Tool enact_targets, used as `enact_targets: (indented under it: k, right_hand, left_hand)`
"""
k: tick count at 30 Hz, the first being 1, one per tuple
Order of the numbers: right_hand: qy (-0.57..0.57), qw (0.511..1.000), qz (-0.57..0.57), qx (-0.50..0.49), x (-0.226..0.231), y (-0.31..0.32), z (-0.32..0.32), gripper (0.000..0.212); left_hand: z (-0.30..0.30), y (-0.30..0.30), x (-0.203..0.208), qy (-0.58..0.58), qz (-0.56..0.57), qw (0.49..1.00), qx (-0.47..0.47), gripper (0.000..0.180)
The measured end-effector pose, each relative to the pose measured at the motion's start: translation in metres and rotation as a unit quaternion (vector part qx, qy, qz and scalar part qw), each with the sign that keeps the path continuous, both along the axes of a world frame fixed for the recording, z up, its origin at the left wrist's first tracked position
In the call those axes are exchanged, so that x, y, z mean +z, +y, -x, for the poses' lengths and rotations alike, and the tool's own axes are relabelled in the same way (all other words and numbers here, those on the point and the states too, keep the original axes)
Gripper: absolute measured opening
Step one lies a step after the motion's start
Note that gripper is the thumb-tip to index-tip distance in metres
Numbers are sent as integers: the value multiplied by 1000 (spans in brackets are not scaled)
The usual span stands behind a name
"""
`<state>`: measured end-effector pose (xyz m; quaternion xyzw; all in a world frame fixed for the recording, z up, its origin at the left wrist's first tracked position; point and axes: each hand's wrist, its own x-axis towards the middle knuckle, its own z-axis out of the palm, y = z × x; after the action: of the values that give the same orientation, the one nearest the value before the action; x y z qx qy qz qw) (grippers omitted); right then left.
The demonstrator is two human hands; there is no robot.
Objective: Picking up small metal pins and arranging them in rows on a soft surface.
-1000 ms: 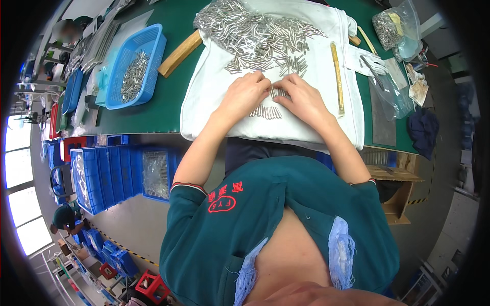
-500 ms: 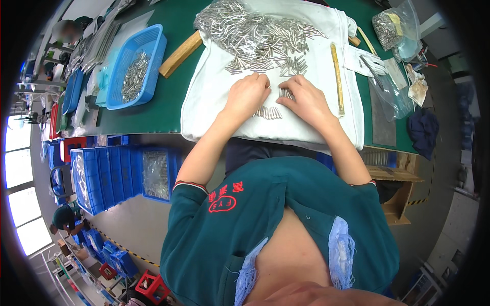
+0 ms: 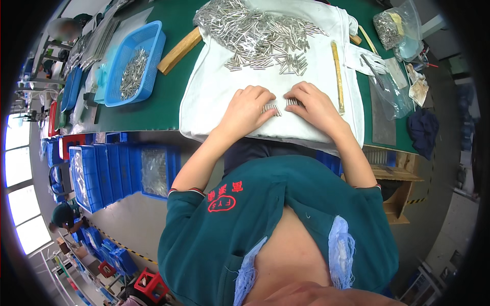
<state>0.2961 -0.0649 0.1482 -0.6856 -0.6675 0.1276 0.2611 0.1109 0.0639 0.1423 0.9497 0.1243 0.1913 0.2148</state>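
Both hands have shifted slightly apart since earlier. Left hand and right hand rest palm-down with fingers curled on the white cloth, each fingertips touching a small row of metal pins between them.

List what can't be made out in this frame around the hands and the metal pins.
- Head view: fingertips of the left hand and right hand curl under, so the grip on the small row of pins is hidden.
- Single pins in the pile on the white cloth are too small to count.
- Contents of the clear bag near the fisheye rim are blurred.
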Motion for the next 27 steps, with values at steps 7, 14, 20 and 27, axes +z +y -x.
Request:
enact_targets:
  k: [7, 14, 20, 27]
  right_hand:
    - [129, 988, 67, -55, 20, -18, 13, 28]
    - [20, 996, 74, -47, 6, -32, 8, 36]
    - [170, 976, 70, -117, 8, -34, 13, 33]
    - [218, 961, 92, -144, 13, -26, -10, 30]
  left_hand:
    - [-2, -16, -5, 9, -7, 999, -31, 36]
    - [-18, -23, -12, -4, -38, 997, -62, 37]
    - [-21, -24, -13, -3, -28, 994, -107, 27]
    - [-35, 3, 0, -37, -20, 991, -129, 24]
